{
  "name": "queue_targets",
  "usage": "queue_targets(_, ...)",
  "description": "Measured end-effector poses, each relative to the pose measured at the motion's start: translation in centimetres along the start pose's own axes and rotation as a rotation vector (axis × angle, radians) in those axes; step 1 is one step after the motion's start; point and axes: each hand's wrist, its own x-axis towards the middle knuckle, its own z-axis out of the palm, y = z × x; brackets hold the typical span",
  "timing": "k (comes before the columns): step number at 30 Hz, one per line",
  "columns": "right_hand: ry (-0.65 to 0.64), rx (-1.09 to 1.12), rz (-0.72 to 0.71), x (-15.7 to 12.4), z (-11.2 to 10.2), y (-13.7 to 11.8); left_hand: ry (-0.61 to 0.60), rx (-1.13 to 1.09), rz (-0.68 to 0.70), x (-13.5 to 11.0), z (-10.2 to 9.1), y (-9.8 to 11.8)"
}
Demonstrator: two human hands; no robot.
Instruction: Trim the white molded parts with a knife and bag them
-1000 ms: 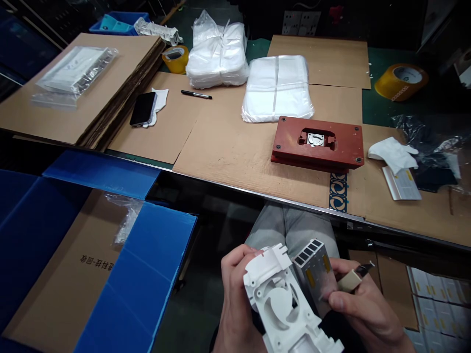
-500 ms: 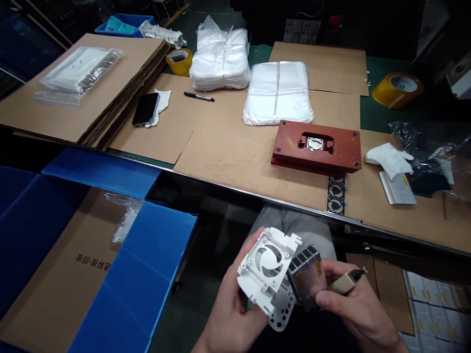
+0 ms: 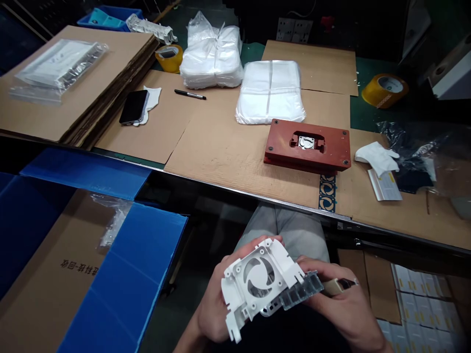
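Over my lap, my left hand (image 3: 214,305) grips a white plastic housing (image 3: 241,279) with a round swirl-shaped grille facing up. A perforated edge shows beneath the housing. My right hand (image 3: 344,306) pinches a grey see-through ribbed plastic part (image 3: 302,291), which lies against the housing's right edge. Whether the two parts are joined, I cannot tell. Tucked in the same hand is a beige-handled tool (image 3: 333,287) with a dark tip pointing right; its kind is unclear.
On the cardboard-covered bench are a red fixture block (image 3: 307,146), white bag bundles (image 3: 270,93), a tape roll (image 3: 385,91), a glove (image 3: 377,157) and a phone (image 3: 133,107). A blue carton (image 3: 127,274) stands open at left. Trays of white parts (image 3: 423,304) sit lower right.
The white housing has turned and moved slightly down and left. The grey part has tilted, showing its ribbed side, and now sits closer against the housing. The whole view has shifted slightly.
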Motion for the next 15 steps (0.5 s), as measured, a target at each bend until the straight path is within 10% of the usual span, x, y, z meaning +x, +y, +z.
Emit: queue_targets(15, -0.008, 0.004, 0.022, -0.5, -0.1, 0.1, -0.125, -0.005, -0.078, 0.4, -1.1, 1.2)
